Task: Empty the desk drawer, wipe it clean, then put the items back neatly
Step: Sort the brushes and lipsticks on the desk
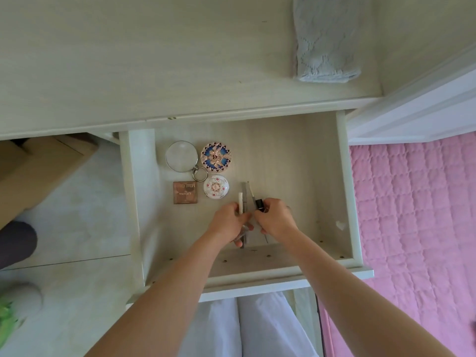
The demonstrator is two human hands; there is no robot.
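Both hands grasp a bunch of thin sticks (244,202) at the drawer's (345,191) six o'clock, left hand (228,220) pinching the white one, right hand (277,219) the black-capped; light, stiff, probably slippery, best gripped mid-length.

Two bare forearms reaching up from the lower frame, hands meeting at centre.

The left hand (228,219) has its fingers curled, pinching thin stick-shaped items; its forearm runs up from the lower left. The right hand (277,219), just beside it and nearly touching, has fingers curled round a small black-capped item; its forearm slants in from the lower right.
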